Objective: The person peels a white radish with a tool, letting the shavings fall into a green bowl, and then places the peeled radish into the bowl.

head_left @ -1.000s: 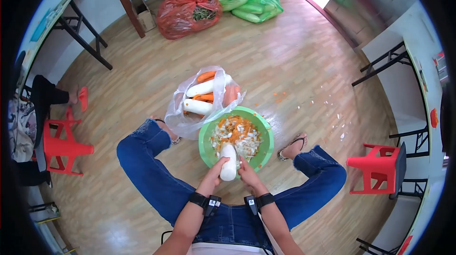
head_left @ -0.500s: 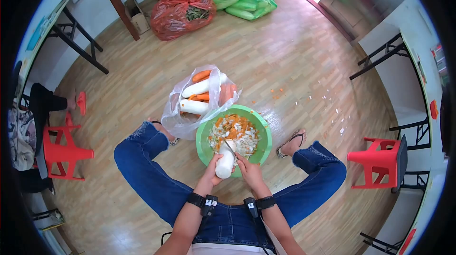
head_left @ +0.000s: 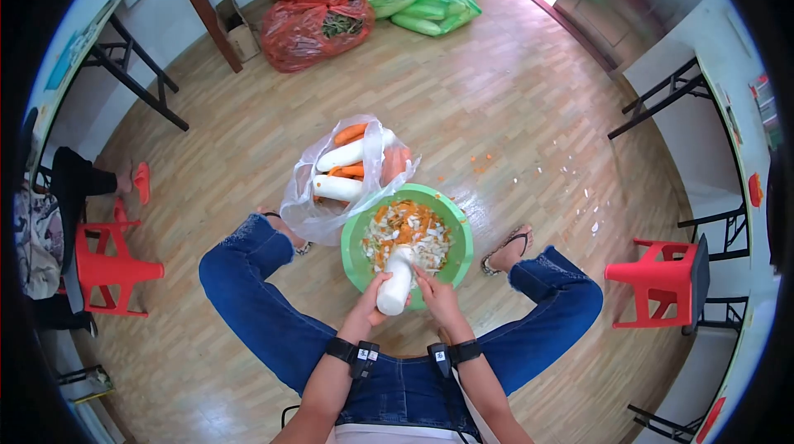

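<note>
My left hand is wrapped round a thick white radish, held slanting over the near side of a green basin. Close on the radish's right side, my right hand has its fingers closed on a knife. Its blade is hard to make out now, though it showed plainly across the radish's upper end a moment ago. Inside the basin lie chopped white and orange pieces. Just beyond the basin's left side, a clear plastic bag holds carrots and more white radishes.
Orange and white scraps dot the floor to the right. Red stools stand left and right. At the back are red and green bags of vegetables. Another person's leg shows at left.
The radish has turned slightly in my left hand, its upper end tipping right. The knife blade has shifted from across the radish's top and is now barely visible.
</note>
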Available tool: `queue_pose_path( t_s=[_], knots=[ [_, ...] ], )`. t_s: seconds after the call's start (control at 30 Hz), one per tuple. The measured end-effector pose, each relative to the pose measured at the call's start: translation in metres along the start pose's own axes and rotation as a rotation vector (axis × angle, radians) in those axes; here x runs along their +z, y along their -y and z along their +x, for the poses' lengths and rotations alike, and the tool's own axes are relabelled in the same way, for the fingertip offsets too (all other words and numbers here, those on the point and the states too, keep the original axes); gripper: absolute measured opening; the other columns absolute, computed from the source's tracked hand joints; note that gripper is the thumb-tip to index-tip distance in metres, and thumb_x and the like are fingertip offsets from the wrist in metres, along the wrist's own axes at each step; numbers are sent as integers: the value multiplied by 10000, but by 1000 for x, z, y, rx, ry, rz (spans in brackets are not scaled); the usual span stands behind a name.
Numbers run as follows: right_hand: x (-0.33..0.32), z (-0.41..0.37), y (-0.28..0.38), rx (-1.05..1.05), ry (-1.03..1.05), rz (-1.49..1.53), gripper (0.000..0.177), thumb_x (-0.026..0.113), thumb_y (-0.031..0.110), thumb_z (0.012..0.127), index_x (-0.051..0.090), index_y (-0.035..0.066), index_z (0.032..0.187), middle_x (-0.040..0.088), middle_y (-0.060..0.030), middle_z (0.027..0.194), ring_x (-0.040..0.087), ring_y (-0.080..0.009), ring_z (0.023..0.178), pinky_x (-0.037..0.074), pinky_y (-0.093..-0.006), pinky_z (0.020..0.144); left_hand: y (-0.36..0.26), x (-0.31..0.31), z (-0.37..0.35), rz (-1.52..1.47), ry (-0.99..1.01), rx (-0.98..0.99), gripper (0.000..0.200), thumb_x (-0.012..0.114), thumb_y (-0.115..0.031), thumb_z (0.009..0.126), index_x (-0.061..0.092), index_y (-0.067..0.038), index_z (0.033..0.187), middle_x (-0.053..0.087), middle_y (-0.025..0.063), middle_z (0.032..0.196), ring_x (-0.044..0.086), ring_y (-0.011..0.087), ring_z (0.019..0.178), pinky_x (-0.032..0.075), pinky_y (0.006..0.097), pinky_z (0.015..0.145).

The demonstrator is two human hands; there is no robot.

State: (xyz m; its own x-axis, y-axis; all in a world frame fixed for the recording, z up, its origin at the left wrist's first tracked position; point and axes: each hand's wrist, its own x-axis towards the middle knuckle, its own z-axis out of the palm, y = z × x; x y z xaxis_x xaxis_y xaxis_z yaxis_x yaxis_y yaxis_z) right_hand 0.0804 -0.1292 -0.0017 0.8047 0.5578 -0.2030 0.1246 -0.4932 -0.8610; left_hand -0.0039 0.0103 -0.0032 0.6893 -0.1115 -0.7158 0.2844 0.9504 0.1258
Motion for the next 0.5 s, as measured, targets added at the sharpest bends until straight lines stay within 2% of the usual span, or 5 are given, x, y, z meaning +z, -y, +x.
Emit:
queue_pose_path(
  t_s=[0.1,0.17,0.3,0.4,0.5],
  knots=[
    [1,-3,3,-194,7,0,304,450,329,863,523,252,1147,589,-177,723,590,-302,623,443,-374,539,-1,-1,1,-23,-37,43,455,482,-359,779,453,-32,1096,577,132,875,591,277,696,509,370,607],
    [2,-3,2,29,101,-96,302,449,325,863,522,253,1148,586,-179,723,586,-310,621,440,-382,534,3,-5,4,-6,-18,39,455,482,-360,780,453,-33,1096,576,130,880,591,278,701,510,372,609],
    [-10,2,25,157,189,-179,296,456,281,870,536,195,1142,611,-158,873,610,-253,678,464,-318,606,5,-3,3,1,-32,33,450,484,-355,782,453,-35,1097,568,131,915,587,284,729,512,384,628],
    [-3,5,15,141,187,-218,299,456,291,868,530,212,1147,611,-156,811,605,-265,632,455,-334,561,4,-2,2,9,-16,32,455,489,-344,781,443,-32,1109,554,135,942,581,291,751,511,393,648],
    [9,8,-2,39,57,-119,314,432,350,863,517,262,1152,584,-167,683,578,-313,591,447,-390,526,5,-4,2,12,3,25,472,494,-339,781,427,-26,1127,544,141,949,577,295,757,509,398,657]
  ],
)
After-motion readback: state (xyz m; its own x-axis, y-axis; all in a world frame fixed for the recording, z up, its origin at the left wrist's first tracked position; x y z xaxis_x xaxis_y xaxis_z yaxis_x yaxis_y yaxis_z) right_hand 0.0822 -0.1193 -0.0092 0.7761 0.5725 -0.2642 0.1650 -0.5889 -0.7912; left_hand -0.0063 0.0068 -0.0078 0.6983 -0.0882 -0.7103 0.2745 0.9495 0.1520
